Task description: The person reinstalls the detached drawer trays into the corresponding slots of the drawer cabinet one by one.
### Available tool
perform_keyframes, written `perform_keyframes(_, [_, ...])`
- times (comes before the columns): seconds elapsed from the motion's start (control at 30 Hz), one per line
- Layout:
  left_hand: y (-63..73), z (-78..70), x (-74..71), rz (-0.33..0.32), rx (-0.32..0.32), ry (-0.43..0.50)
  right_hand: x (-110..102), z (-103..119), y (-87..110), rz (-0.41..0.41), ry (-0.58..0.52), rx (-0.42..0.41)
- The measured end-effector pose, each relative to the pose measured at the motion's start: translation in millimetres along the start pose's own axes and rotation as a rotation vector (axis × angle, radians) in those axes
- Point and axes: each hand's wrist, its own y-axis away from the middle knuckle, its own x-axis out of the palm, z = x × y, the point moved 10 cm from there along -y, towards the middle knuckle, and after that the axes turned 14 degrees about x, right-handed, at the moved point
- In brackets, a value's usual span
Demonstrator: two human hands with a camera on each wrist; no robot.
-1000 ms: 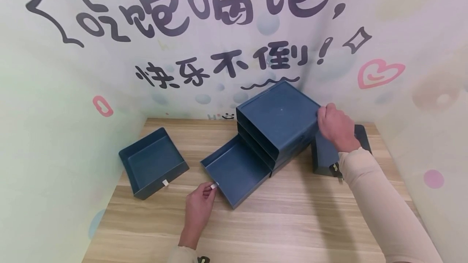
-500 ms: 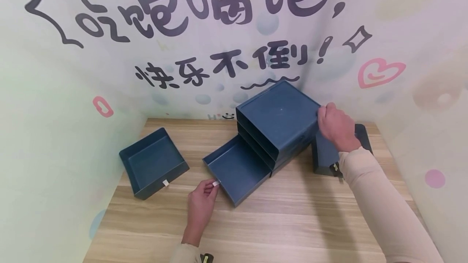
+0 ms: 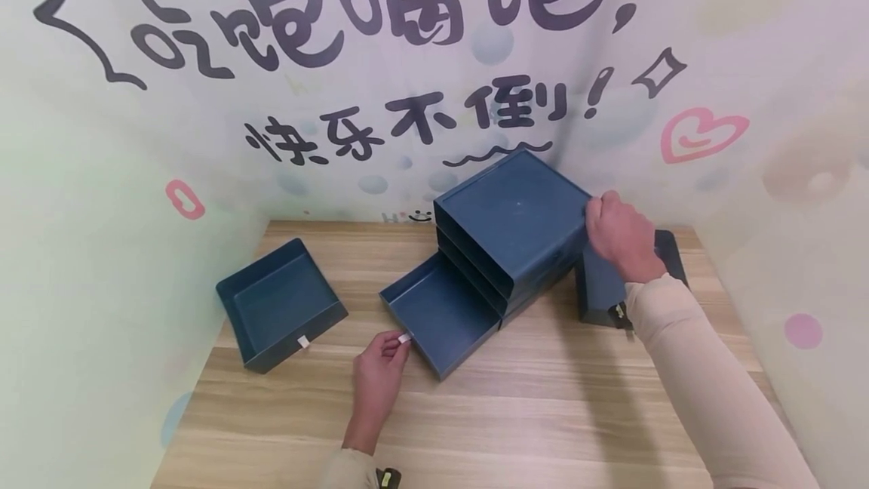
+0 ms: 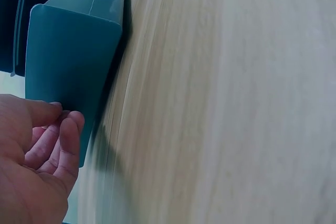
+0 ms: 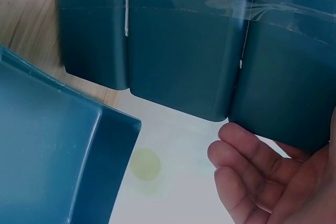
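Note:
A dark blue drawer cabinet (image 3: pixel 516 210) stands at an angle near the back wall, its upper slots without drawers. Its bottom drawer (image 3: pixel 448 315) sticks out well to the front left. My left hand (image 3: pixel 377 377) pinches the small white pull tab (image 3: pixel 405 338) on that drawer's front; in the left wrist view, thumb and fingers meet against the drawer front (image 4: pixel 68 61), hiding the tab. My right hand (image 3: pixel 624 238) grips the cabinet's rear right corner. From the right wrist, its fingers (image 5: pixel 244 166) curl behind the back edge of the stacked cabinet sections (image 5: pixel 184 61).
A loose blue drawer (image 3: pixel 292 342) with a white tab lies on the left of the wooden table (image 3: pixel 516 429). Another blue drawer (image 3: pixel 597 300) sits at the right, partly covered by my right arm. A printed cloth wall (image 3: pixel 353 195) closes off the back.
The bottom drawer has slid a little further into the cabinet, and my left hand has moved along with it, to the right and away from me. My right hand keeps its hold.

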Motion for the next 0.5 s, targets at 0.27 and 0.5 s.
perform_keyframes(0.27, [-3.6,0.2,8.6,0.012,-0.008,0.017,-1.0,1.9,1.9,-0.018,-0.011,-0.011])
perform_keyframes(0.5, [-7.5,-2.6,15.1,0.013,-0.023,0.042,-0.8,2.3,1.0,-0.009,-0.012,-0.017])
